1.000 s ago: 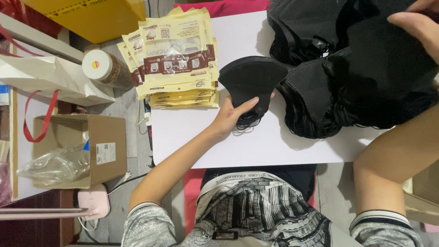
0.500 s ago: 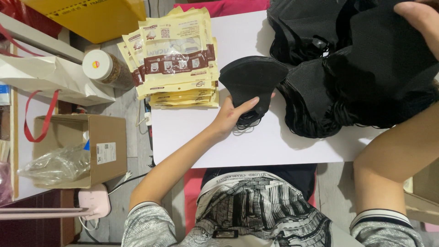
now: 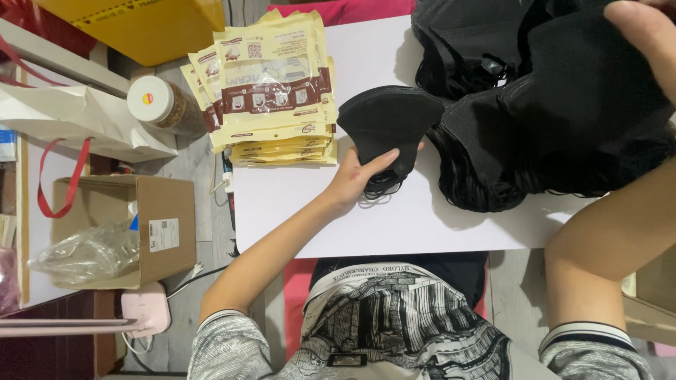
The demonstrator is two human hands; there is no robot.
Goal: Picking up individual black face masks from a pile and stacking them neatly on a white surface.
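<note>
My left hand grips the lower edge of a small stack of folded black face masks resting on the white table, their ear loops bunched under my fingers. My right hand reaches to the far right into a big heap of black masks and touches its top; only part of that hand shows at the frame edge, and what its fingers hold is hidden. A pile of yellow-beige flat packets with brown bands lies just left of the small mask stack.
A white-lidded jar and a white bag with red handles sit left of the table. Lower left stands an open cardboard box with a clear plastic bag. A yellow box is at the top.
My right hand has shifted slightly toward the upper right over the mask heap. My left hand and the small stack have stayed put.
</note>
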